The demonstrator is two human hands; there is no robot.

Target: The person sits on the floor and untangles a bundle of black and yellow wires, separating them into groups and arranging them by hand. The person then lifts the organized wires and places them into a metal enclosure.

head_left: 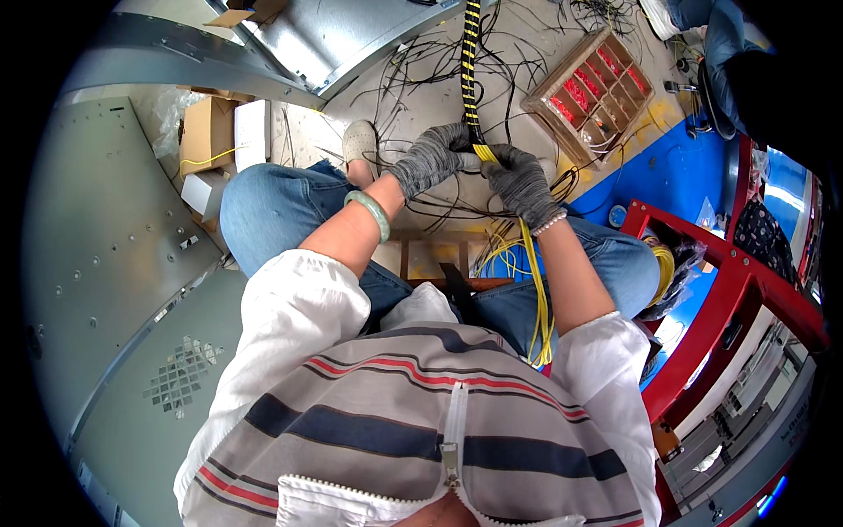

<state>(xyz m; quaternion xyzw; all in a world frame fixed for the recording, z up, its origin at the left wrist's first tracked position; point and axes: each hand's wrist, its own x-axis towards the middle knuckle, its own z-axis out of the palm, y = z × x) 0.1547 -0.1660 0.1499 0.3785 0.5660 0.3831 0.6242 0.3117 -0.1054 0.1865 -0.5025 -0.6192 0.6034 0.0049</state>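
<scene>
A black cable bundle (471,70), striped with yellow, runs down from the top edge to between my hands. My left hand (436,156), in a grey knit glove, is closed around the lower end of the bundle. Right beside it, my right hand (522,183), gloved the same way, grips yellow wires (484,153) where they come out of the bundle. More lengths of these yellow wires (538,303) hang below my right wrist, across my thigh. The fingertips of both hands are partly hidden.
A wooden compartment box (562,132) with small red parts sits ahead to the right. Loose black wires (413,97) litter the floor. Metal cabinet panels (114,193) stand left, near cardboard boxes (207,132). A red metal frame (702,246) is at right. Another person's leg (724,44) shows upper right.
</scene>
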